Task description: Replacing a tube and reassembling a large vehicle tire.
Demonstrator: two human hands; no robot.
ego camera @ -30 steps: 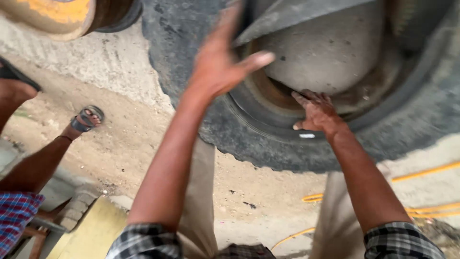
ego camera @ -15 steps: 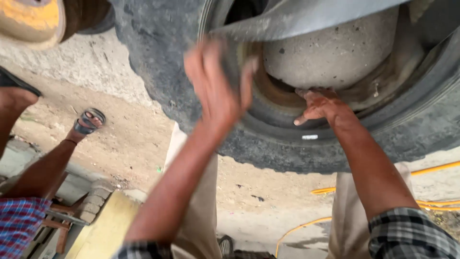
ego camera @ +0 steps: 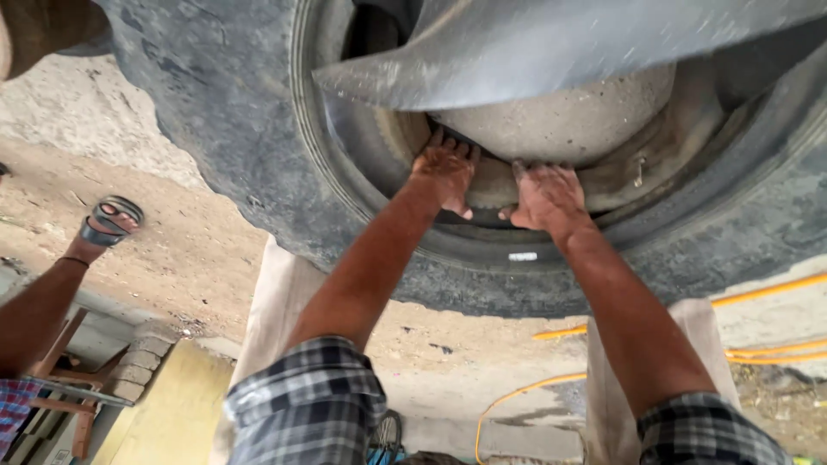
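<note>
Your left hand (ego camera: 445, 175), which a second ago was lifted open in front of the tyre (ego camera: 233, 138), is now pressing down beside your right hand (ego camera: 546, 195), so both are working the same spot inside the wheel opening. Both hands are lying flat with fingers spread, gripping nothing, on the dusty, rust-brown rim (ego camera: 560, 129). The big, coarse black rubber tyre is lying on the sandy ground (ego camera: 181, 258), a grey flap (ego camera: 551, 52) curling over its centre.
</note>
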